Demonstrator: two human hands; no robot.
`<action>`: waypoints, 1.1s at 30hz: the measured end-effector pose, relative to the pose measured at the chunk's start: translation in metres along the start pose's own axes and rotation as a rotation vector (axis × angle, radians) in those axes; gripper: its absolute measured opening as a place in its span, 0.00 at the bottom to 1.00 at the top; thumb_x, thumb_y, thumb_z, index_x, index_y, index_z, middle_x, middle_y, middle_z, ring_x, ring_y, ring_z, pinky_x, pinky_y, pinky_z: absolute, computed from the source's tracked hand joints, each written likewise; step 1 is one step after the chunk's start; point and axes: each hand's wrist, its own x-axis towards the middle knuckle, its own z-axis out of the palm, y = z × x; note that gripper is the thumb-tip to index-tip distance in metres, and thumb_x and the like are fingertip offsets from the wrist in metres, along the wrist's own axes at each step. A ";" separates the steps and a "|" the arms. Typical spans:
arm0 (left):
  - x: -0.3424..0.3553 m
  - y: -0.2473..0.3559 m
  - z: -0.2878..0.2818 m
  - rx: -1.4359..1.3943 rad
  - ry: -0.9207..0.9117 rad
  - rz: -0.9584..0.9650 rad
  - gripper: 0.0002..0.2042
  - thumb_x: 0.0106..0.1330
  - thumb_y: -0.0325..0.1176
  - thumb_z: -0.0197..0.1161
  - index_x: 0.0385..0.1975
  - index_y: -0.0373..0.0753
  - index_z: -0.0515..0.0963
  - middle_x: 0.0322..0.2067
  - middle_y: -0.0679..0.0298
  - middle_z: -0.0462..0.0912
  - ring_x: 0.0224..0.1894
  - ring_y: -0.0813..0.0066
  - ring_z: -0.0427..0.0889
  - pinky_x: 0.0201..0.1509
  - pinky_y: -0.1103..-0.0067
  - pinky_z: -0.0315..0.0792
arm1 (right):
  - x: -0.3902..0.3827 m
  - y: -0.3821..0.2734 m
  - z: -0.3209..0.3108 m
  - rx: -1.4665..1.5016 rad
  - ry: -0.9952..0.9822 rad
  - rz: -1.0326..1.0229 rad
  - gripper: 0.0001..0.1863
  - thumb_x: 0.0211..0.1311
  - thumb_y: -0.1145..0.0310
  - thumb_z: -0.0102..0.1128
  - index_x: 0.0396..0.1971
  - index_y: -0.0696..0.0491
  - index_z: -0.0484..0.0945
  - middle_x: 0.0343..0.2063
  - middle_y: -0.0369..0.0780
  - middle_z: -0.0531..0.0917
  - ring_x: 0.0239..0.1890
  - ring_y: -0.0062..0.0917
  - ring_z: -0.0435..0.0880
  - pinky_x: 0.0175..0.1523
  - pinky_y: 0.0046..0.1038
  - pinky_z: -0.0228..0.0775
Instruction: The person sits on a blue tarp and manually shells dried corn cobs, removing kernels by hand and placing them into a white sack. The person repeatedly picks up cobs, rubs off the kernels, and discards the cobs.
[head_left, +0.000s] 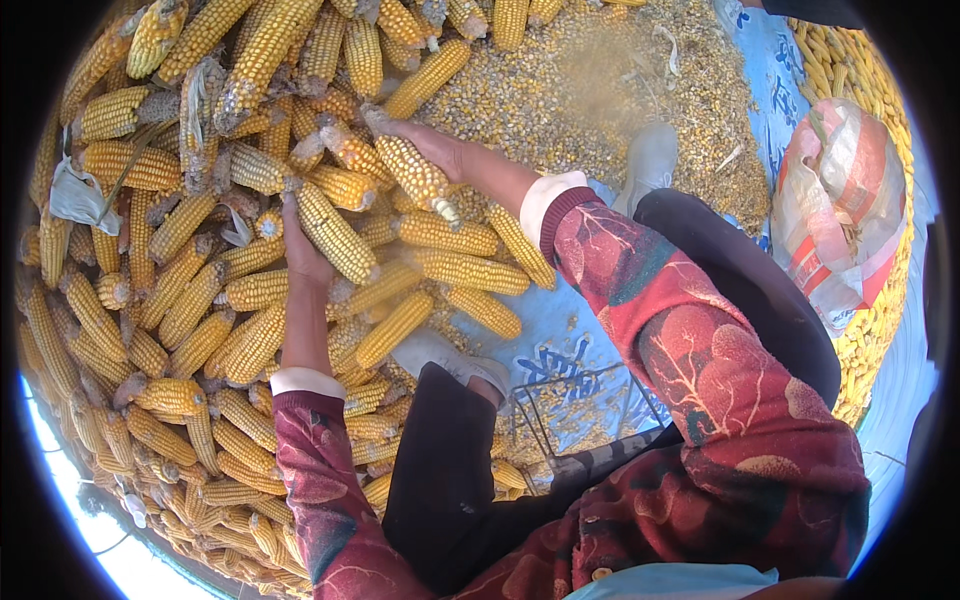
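Head view: L hand (308, 252) holds the L cob (338, 235), R hand (434, 150) the R cob (412, 172), both over the cob pile (183, 226). Fingers are closed around each, tips hidden. Prob. better to grip firmly, w/ wrists relaxed, so cobs do not slip.

My left arm (330, 490) is pointing almost straight forward, its wrist (308, 285) staying bare and in line. My left grip (303, 248) is holding on in a curl. My right arm (690, 350) is slanting forward and leftward. My right grip (430, 148) is also clasping, sitting ahead of the left and apart from it.
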 end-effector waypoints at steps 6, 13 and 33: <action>-0.001 0.002 0.010 -0.076 0.020 -0.009 0.24 0.67 0.53 0.40 0.51 0.40 0.65 0.44 0.59 0.72 0.45 0.64 0.73 0.48 0.67 0.71 | 0.008 0.005 0.000 0.107 0.097 0.047 0.50 0.51 0.30 0.40 0.66 0.48 0.41 0.66 0.46 0.41 0.69 0.36 0.37 0.67 0.41 0.35; -0.017 0.004 0.026 0.104 -0.003 -0.007 0.26 0.66 0.54 0.39 0.53 0.39 0.64 0.46 0.59 0.72 0.47 0.65 0.73 0.52 0.70 0.69 | -0.042 0.005 -0.003 0.262 0.029 -0.088 0.44 0.56 0.39 0.45 0.64 0.54 0.49 0.64 0.46 0.53 0.66 0.33 0.52 0.67 0.33 0.45; -0.315 0.054 0.178 0.756 -0.410 0.007 0.28 0.63 0.54 0.49 0.52 0.36 0.68 0.47 0.61 0.75 0.47 0.72 0.74 0.53 0.77 0.64 | -0.343 -0.005 0.069 0.986 -0.235 -0.514 0.27 0.62 0.51 0.47 0.52 0.57 0.66 0.42 0.42 0.78 0.40 0.25 0.80 0.44 0.26 0.77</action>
